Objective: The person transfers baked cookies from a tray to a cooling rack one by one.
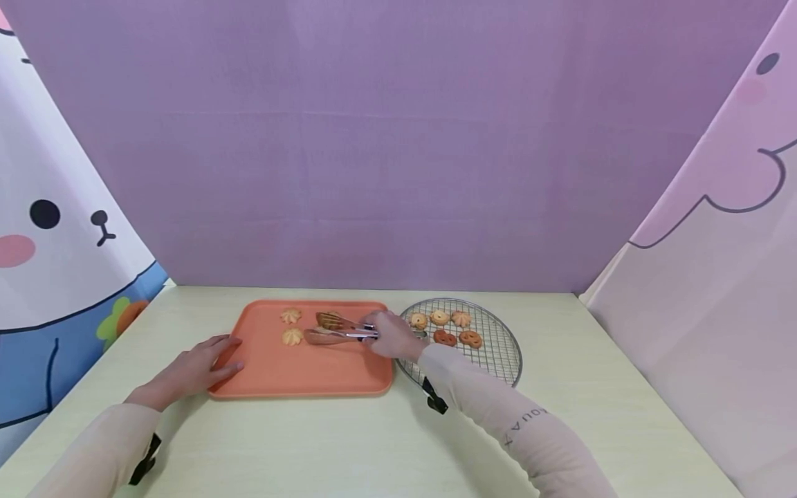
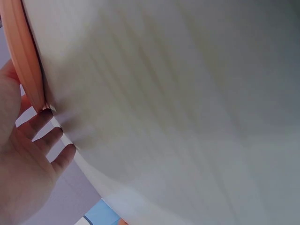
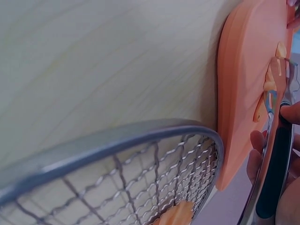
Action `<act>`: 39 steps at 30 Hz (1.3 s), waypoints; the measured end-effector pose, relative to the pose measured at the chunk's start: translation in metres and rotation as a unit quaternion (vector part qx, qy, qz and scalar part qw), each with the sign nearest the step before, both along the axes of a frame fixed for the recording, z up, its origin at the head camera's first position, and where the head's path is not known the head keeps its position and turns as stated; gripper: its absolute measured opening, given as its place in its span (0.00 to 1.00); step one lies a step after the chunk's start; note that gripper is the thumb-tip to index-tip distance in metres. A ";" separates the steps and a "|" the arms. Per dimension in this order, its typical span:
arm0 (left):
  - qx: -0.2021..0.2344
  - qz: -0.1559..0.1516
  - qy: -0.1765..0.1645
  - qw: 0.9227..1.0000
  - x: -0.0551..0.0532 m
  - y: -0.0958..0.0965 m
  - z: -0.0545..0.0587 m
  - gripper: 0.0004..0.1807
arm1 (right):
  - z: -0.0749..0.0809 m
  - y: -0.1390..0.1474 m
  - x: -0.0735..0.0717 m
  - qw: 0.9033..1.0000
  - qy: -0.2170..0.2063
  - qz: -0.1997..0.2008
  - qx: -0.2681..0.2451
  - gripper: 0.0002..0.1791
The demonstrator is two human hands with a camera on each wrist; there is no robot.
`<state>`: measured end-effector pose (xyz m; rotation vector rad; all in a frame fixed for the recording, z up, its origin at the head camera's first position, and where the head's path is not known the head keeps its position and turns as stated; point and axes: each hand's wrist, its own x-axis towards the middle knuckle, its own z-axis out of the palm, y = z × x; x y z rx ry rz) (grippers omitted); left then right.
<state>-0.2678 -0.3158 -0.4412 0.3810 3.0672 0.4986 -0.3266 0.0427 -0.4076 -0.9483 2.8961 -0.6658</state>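
An orange tray [image 1: 280, 373] lies on the table. My left hand [image 1: 193, 370] rests at its left edge, thumb and forefinger on the rim and the other fingertips against the tabletop. With my right hand [image 1: 392, 335] I grip metal tongs [image 1: 355, 336] with dark handle inserts, their slotted heads low over the tray. Two flower-shaped cookies [image 1: 291, 336] lie left of the tongs' tips. In the right wrist view, cookies [image 3: 269, 79] show beside and behind the tongs' heads; whether one is pinched, I cannot tell.
A round wire rack [image 1: 498, 353] stands right against the tray, under my right forearm. Several cookies [image 1: 439, 317] of differing shapes lie on it, including pretzel-shaped ones [image 1: 470, 339]. A purple backdrop [image 1: 398, 173] rises behind the table [image 1: 299, 449], with printed cloths at both sides.
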 end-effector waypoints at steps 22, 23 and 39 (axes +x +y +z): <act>0.005 -0.003 -0.002 1.000 -0.005 -0.001 -0.003 0.38 | -0.001 -0.001 -0.003 1.000 0.008 -0.007 0.006 0.20; 0.005 -0.003 -0.002 1.000 -0.005 -0.001 -0.003 0.38 | -0.001 -0.001 -0.003 1.000 0.007 -0.006 0.005 0.20; 0.004 -0.008 -0.001 1.000 -0.006 -0.001 -0.003 0.38 | 0.000 0.001 0.000 1.000 0.003 -0.010 0.012 0.22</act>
